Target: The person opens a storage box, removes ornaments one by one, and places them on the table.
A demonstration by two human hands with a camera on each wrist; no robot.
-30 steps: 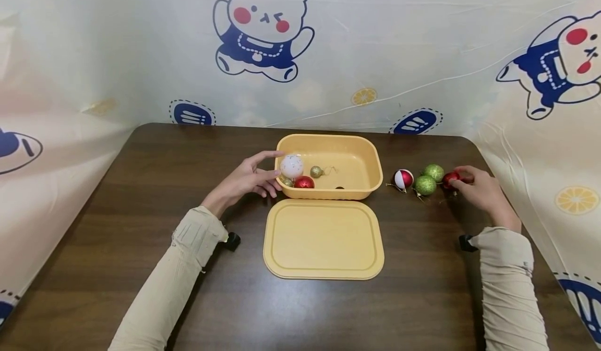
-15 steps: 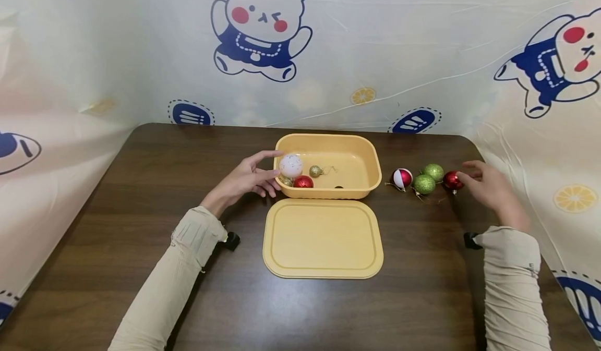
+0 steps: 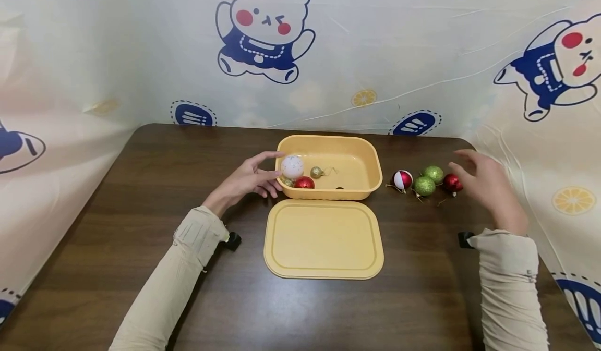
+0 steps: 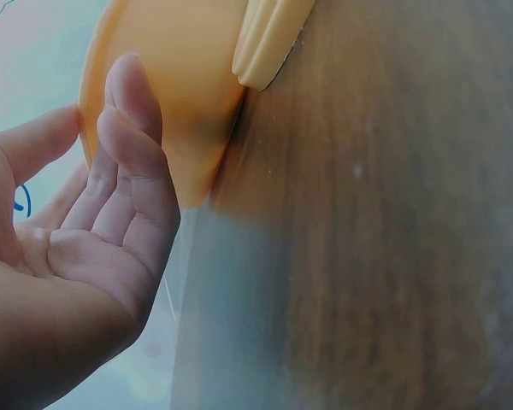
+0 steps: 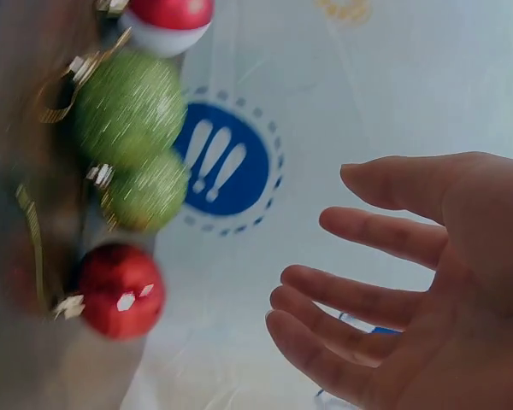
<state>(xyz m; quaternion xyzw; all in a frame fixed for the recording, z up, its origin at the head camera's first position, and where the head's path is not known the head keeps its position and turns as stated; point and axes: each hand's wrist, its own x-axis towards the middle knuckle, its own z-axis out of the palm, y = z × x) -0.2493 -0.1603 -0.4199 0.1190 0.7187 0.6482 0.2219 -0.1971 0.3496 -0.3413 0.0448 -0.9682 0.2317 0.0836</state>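
My left hand (image 3: 249,179) rests with loosely bent fingers against the left end of a yellow plastic box (image 3: 371,184). Inside that box lie a white speckled ball (image 3: 292,167), a shiny red bauble (image 3: 304,182) and a small gold bauble (image 3: 316,172) with a string. A partly hidden gold bauble (image 3: 287,181) sits by the near left corner. On the right, my right hand (image 3: 490,186) hovers with spread fingers, holding nothing. Just left of it lies a red bauble (image 5: 122,291), beside two green glitter baubles (image 3: 424,185) and a red-and-white bauble (image 3: 403,180).
The yellow lid (image 3: 324,240) lies flat on the dark wooden table (image 3: 324,314), in front of the box. A printed cloth (image 3: 399,43) hangs behind the table and along its sides. A small dark spot (image 3: 340,188) shows near the box's front wall.
My right hand has come off the red bauble and lifted, with its fingers spreading. The red bauble stays beside the green ones. My left hand keeps its place at the box.
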